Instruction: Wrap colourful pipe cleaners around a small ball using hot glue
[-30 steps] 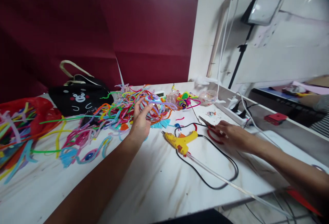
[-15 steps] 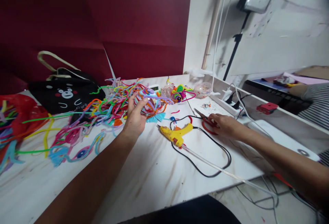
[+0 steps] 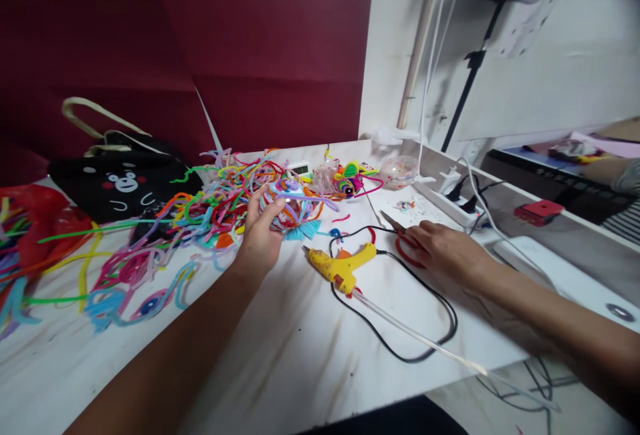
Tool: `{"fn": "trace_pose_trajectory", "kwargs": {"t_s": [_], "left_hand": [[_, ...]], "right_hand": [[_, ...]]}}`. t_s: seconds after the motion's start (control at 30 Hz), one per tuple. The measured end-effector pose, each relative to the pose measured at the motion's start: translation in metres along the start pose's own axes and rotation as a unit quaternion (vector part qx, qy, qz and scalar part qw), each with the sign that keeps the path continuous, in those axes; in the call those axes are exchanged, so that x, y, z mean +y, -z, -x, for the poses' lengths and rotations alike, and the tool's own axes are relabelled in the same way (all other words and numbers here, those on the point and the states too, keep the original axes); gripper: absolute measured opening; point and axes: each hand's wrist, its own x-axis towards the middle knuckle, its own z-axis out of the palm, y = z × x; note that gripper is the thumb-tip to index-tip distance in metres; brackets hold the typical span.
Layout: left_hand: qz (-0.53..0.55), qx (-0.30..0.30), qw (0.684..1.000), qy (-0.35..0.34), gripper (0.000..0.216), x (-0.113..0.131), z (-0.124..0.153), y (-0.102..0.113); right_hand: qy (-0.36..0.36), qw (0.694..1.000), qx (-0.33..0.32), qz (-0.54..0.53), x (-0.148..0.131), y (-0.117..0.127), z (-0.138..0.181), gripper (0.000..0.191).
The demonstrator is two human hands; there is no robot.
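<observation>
My left hand [image 3: 261, 235] is closed around a round ornament [image 3: 291, 203] wound with coloured pipe cleaners, with a light blue fringe at its lower edge. It is held just in front of a heap of loose pipe cleaners [image 3: 215, 198]. On the right, my right hand [image 3: 447, 252] grips a pair of scissors [image 3: 393, 222] by the red handles, with the blades pointing away to the left. Between both hands lies a yellow glue gun [image 3: 340, 265], its nozzle toward the left and a clear glue stick trailing from its back.
A black cable loops around the glue gun. Behind stand a colourful pipe-cleaner figure [image 3: 349, 182] and a clear plastic ball [image 3: 399, 172]. A power strip [image 3: 450, 202] runs along the right edge. At left are a black bag [image 3: 125, 185] and a red plastic bag [image 3: 65, 222].
The view has shifted slightly. My left hand and the ornament appear a little lower, with more of its light blue top showing. My right hand stays at the scissors.
</observation>
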Motion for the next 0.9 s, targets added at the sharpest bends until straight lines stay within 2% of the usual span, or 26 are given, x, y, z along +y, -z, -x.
{"fn": "trace_pose_trajectory", "kwargs": {"t_s": [0.13,0.2,0.27,0.37,0.47,0.73,0.9], "left_hand": [[-0.039,-0.021,0.999,-0.009,0.063,0.001,-0.003,0.005],[-0.043,-0.019,0.999,-0.009,0.062,0.001,-0.004,0.007],[-0.036,-0.013,0.999,-0.008,0.064,0.001,-0.004,0.007],[-0.035,-0.012,0.999,-0.009,0.066,0.002,-0.002,0.005],[-0.05,-0.013,0.999,-0.016,0.068,0.002,0.0,0.003],[-0.076,-0.002,0.997,0.006,0.077,0.004,0.01,-0.003],[-0.092,-0.01,0.996,-0.001,0.079,0.006,0.012,-0.002]], "right_hand": [[0.17,0.981,0.084,-0.05,-0.028,0.01,0.002,0.032],[0.25,0.96,0.079,-0.096,-0.046,0.012,-0.002,0.043],[0.284,0.951,0.054,-0.11,-0.065,0.013,-0.008,0.049],[0.286,0.955,-0.006,-0.072,-0.088,0.011,-0.02,0.047],[0.264,0.963,-0.034,-0.032,-0.101,0.009,-0.029,0.043],[0.251,0.967,-0.036,-0.019,-0.112,0.01,-0.038,0.042],[0.252,0.966,-0.004,-0.05,-0.11,0.009,-0.039,0.037]]}}
